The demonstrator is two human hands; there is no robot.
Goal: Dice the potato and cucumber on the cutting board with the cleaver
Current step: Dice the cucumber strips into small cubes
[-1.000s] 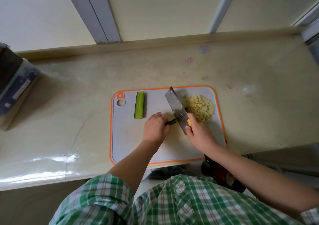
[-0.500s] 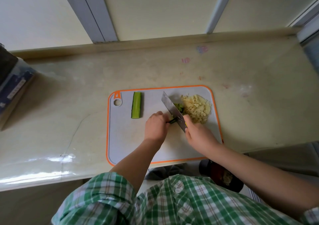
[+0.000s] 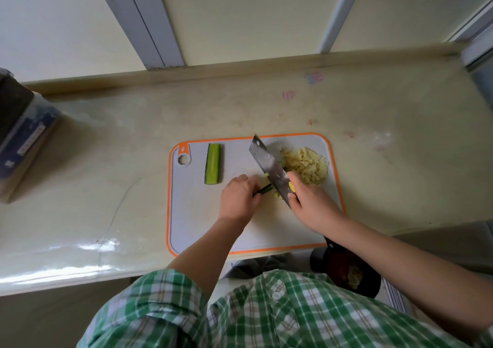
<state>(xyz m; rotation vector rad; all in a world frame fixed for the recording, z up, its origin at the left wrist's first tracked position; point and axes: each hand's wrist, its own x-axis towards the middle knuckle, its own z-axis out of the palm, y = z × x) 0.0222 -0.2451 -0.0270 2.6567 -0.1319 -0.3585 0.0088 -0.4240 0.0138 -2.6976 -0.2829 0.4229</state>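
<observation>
A grey cutting board [image 3: 240,230] with an orange rim lies on the counter. My right hand [image 3: 310,203] grips the cleaver [image 3: 269,167], whose blade slants across the board's middle. My left hand [image 3: 238,199], fingers curled, holds down thin cucumber strips [image 3: 262,189] just left of the blade. A few small green bits lie by the blade. A halved length of cucumber [image 3: 212,163] lies near the board's far left. A pile of diced potato [image 3: 306,165] sits at the board's far right, behind the blade.
A dark-lidded container with a blue label [image 3: 18,134] stands at the counter's left end. Below the counter's front edge, at my right, is a dark bin [image 3: 349,273] with scraps in it. A raised ledge runs along the back of the counter.
The cleaver has risen and come down again on the strips, staying in about the same spot. My left hand keeps its hold on the cucumber. The view shifted slightly.
</observation>
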